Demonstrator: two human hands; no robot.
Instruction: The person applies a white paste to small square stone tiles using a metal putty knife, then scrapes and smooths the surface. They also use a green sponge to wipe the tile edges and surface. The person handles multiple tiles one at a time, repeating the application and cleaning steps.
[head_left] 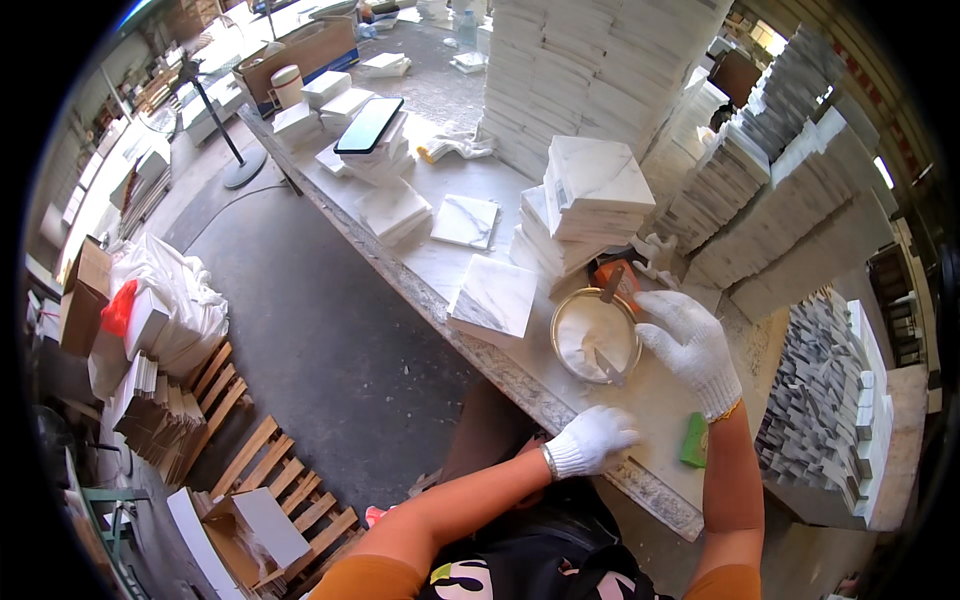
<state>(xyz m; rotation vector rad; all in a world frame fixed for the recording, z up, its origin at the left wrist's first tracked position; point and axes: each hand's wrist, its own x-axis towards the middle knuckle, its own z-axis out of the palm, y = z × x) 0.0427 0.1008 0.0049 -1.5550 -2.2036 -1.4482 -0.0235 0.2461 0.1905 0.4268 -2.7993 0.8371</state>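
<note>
Right hand [690, 345], gloved, pinches a scraper [607, 366] dipped in the bowl [594, 335] of white paste at the table [655, 400] edge; left hand [592, 440], gloved, fingers curled, rests on the table rim, holding nothing. Judged early: one tile [494, 298] lies by the bowl, no paste on it, stacks [590, 200] waiting behind. Packages: brown carton [300, 52] far left on the table, cardboard boxes [85, 295] on the floor left, green block [695, 440] beside the right wrist.

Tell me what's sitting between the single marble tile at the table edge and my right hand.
The round metal bowl of white paste lies between the marble tile and your right hand, with a scraper blade resting in it, seen in the head view.
</note>
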